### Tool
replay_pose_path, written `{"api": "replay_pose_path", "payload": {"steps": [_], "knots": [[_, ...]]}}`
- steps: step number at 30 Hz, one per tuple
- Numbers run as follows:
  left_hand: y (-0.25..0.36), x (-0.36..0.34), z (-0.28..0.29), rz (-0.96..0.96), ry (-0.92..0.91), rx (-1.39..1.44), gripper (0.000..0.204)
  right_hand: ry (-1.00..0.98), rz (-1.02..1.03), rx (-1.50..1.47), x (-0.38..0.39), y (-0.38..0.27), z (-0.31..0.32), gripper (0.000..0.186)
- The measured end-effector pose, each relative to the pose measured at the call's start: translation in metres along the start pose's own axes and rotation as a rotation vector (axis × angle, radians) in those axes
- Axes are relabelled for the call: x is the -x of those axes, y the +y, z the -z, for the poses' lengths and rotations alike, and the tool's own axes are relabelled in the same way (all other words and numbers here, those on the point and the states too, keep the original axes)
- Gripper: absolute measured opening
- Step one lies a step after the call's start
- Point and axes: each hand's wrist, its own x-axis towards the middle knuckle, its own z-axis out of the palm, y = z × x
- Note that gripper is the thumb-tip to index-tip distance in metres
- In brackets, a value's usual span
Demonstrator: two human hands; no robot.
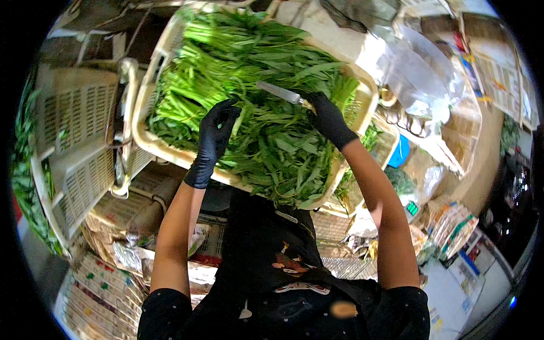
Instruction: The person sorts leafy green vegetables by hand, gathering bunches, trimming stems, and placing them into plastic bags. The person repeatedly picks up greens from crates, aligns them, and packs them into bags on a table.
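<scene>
A large cream plastic basket point(368, 93) is heaped with long-leaved green vegetables point(289, 150), their pale cut stems bunched at its left side. Over the right part of the heap, my right hand point(331, 122), in a black glove, grips a knife point(279, 92) by its handle. The blade points left, flat above the leaves. My left hand point(217, 130), also gloved in black, hovers above the near left of the greens beside the stems. Its fingers are loosely bent and apart, and I see nothing between them.
White slatted crates point(85, 161) stand at the left with more greens around them. Clear plastic bags point(422, 73) lie at the far right. A smaller basket point(382, 144) of greens adjoins the big one. Stacked printed bags point(450, 226) and a scale with a lit green display point(412, 208) are at the right.
</scene>
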Motion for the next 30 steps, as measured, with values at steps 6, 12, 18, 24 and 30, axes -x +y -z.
{"api": "replay_pose_path", "payload": {"steps": [6,12,18,24,30], "knots": [[0.013,-0.025,-0.109,0.2,-0.274,0.277,0.027,0.18,-0.496,-0.327,0.149,0.002,0.068,0.033],[0.024,-0.121,-0.236,-0.444,-0.17,-0.406,0.041,0.482,-0.923,-0.836,0.252,-0.004,0.012,0.02],[-0.001,-0.182,-0.269,-0.526,-0.467,-0.977,0.061,0.635,-0.96,-1.113,0.261,-0.03,-0.017,0.018],[0.004,-0.168,-0.278,-0.569,-0.385,-1.095,0.061,0.659,-0.974,-1.12,0.284,-0.034,-0.038,0.023],[0.021,-0.134,-0.29,-0.639,-0.249,-1.014,0.056,0.659,-1.009,-1.085,0.311,-0.043,-0.04,0.022]]}}
